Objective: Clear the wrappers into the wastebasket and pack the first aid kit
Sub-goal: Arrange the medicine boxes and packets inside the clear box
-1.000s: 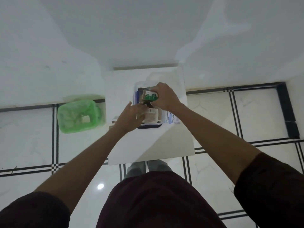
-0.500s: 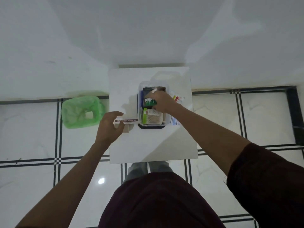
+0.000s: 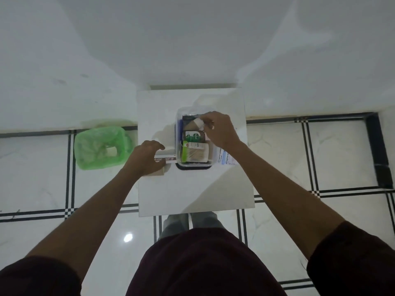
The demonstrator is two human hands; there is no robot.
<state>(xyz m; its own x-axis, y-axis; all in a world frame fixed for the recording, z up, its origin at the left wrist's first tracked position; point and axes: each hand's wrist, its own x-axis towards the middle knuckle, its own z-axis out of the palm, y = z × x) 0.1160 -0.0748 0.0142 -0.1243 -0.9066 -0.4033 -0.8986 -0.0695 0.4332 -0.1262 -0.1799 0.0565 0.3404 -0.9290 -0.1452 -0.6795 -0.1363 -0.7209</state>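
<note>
A clear plastic first aid box point(image 3: 193, 165) stands on the small white table point(image 3: 192, 189). Inside lie a brown antiseptic bottle with a green label point(image 3: 194, 136) and a pack of cotton buds point(image 3: 195, 153). My right hand point(image 3: 220, 129) is over the box's far right part, fingers pinched on a small white item point(image 3: 199, 122). My left hand point(image 3: 147, 159) rests left of the box, on a long white ointment carton point(image 3: 170, 159) and a tan packet point(image 3: 159, 172); its grip cannot be made out. A printed leaflet point(image 3: 225, 158) lies right of the box.
A wastebasket lined with a green bag point(image 3: 100, 146) stands on the tiled floor left of the table, with scraps inside. The table backs onto a white wall. My legs are below the table's near edge.
My left hand left the box and moved left onto the ointment carton. My right hand set the green-labelled bottle down in the box and shifted to the box's far end, pinching a small white item.
</note>
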